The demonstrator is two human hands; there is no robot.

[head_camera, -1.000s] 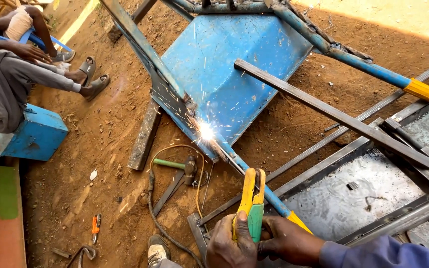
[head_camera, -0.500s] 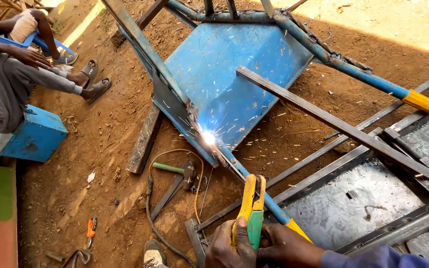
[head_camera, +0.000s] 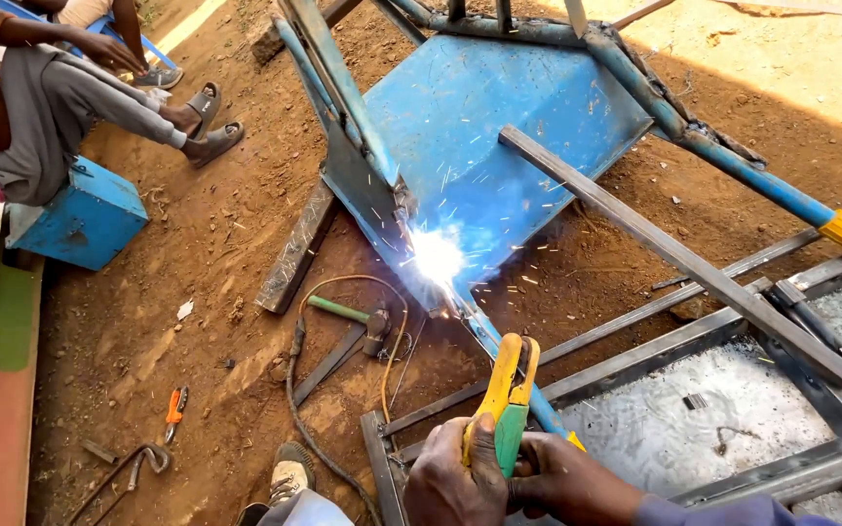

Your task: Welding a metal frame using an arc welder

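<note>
Both hands clamp one grip on the yellow-and-green welding electrode holder (head_camera: pixel 506 399), left hand (head_camera: pixel 455 477) wrapped tight around its handles, right hand (head_camera: pixel 562 482) closed beside it, low in the head view. Ahead, the upturned blue steel wheelbarrow tray (head_camera: pixel 499 127) rests on red dirt ground (head_camera: pixel 197 253); the white welding arc (head_camera: pixel 438 258) burns at its lower edge against the blue tubular frame (head_camera: pixel 713 151). A seated bystander's sandalled feet (head_camera: pixel 209 122) lie near the flying sparks and could be burned; bare skin risks spatter. A green-handled hammer (head_camera: pixel 348 314) lies just beside the arc.
</note>
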